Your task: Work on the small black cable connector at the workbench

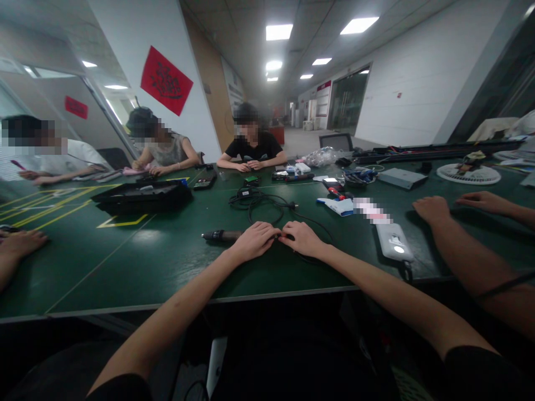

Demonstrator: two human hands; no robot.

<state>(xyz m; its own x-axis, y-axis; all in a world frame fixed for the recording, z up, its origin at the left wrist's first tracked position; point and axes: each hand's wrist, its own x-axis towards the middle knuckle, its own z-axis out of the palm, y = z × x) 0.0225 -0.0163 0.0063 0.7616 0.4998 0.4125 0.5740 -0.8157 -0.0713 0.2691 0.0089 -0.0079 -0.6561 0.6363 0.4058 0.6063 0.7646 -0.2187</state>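
Observation:
My left hand (253, 241) lies curled over the end of a dark rod-shaped tool (220, 236) that rests on the green table (137, 262). My right hand (301, 238) sits beside it, fingers pinched at a black cable (267, 205) where the two hands meet. The cable loops away toward the table's middle. What sits between the fingertips is hidden.
A co-worker's hands (434, 209) rest at my right beside a white device (393, 241). Another person's hand (20, 243) lies at far left. A black case (144, 196), a red-handled tool (334, 192), a grey box (403, 178) and small parts crowd the far side, where three people sit.

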